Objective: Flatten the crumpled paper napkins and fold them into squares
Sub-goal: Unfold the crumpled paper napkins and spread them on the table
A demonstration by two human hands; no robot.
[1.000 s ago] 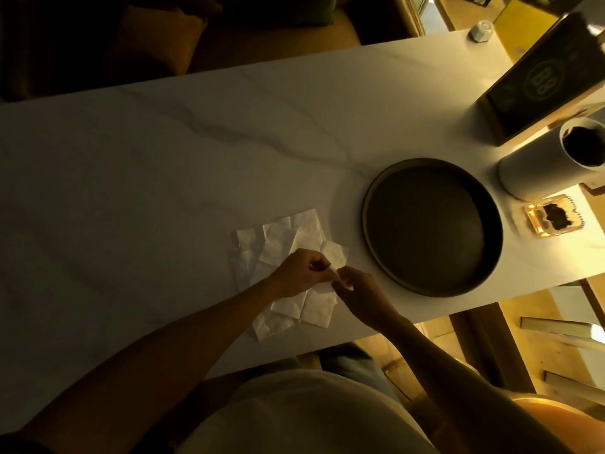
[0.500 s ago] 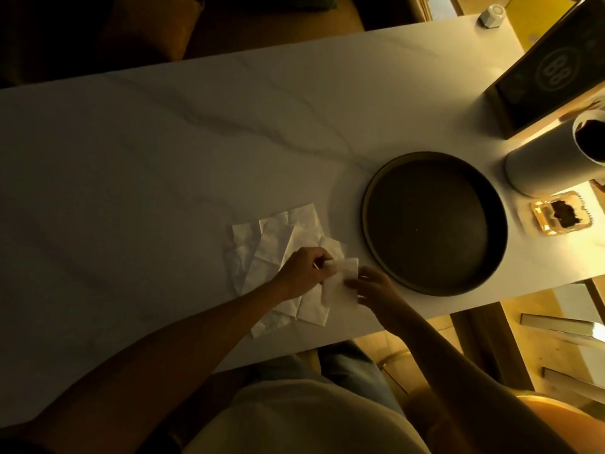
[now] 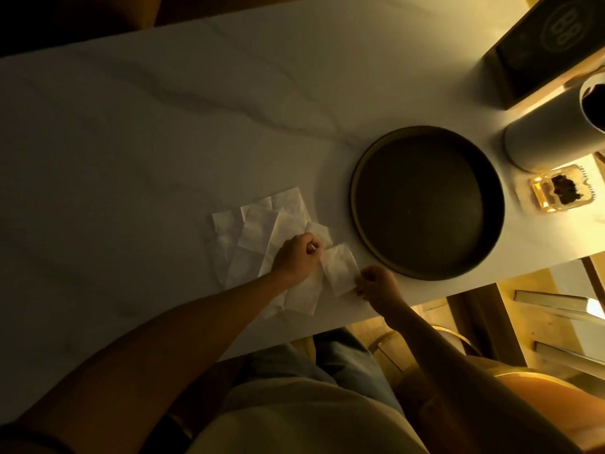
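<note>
Several flattened white paper napkins (image 3: 258,234) overlap on our pale marble table (image 3: 131,142), left of the round dark metal tray (image 3: 425,204). Our left hand (image 3: 296,257) and right hand (image 3: 376,285) pinch opposite edges of one small folded napkin (image 3: 340,268); we should align corners before creasing. Dim light hides fingertip detail.
</note>
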